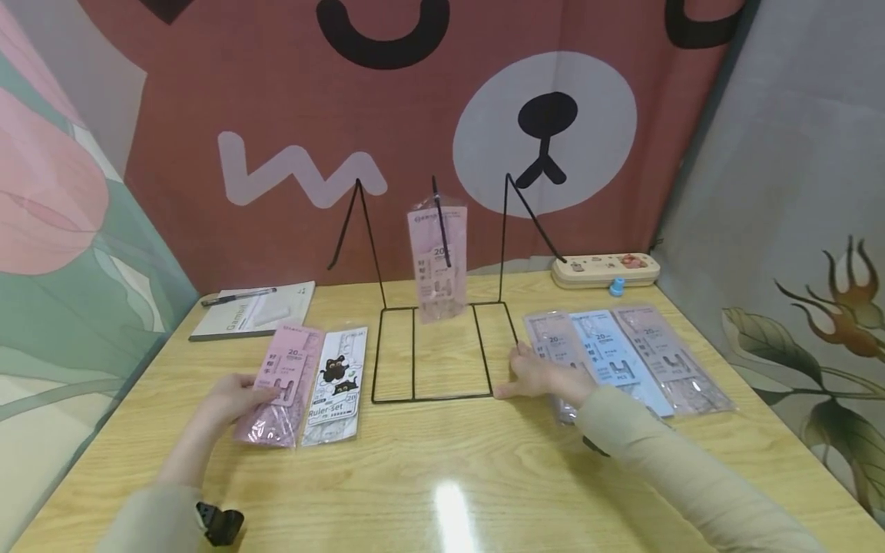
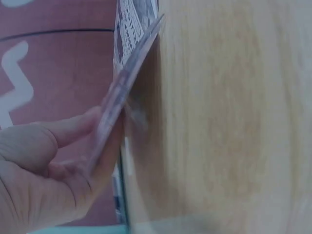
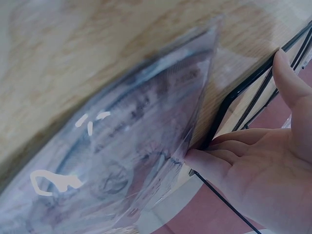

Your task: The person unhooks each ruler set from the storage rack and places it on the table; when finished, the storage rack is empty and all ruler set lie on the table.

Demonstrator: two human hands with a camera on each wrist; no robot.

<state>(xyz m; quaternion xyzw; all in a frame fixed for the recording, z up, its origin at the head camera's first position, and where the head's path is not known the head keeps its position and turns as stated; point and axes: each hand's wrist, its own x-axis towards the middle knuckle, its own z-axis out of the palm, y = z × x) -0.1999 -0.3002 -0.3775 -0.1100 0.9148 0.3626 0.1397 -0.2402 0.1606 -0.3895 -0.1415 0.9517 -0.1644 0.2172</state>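
Observation:
A pink ruler-set packet [image 1: 287, 384] in clear plastic is pinched at its left edge between my left thumb and fingers; in the left wrist view the packet [image 2: 119, 97] stands tilted up from the table. Beside this left hand [image 1: 231, 399] lies a white ruler-set packet [image 1: 336, 388] with black cats. My right hand [image 1: 542, 374] rests against the right front corner of a black wire rack [image 1: 435, 399], thumb and fingers spread along its base bar [image 3: 236, 92]. Another pink packet [image 1: 439, 292] hangs on the rack's middle hook. Right of the rack, a clear-wrapped packet [image 3: 131, 126] lies close by the right fingers.
A blue packet [image 1: 615, 353] and a pinkish packet [image 1: 664, 357] lie at the right. Behind them are a cream pencil case [image 1: 601, 271] and a small blue item [image 1: 617, 287]. A notebook [image 1: 238, 322] with a pen [image 1: 238, 296] lies at the back left. A printed curtain [image 1: 276, 92] backs the table.

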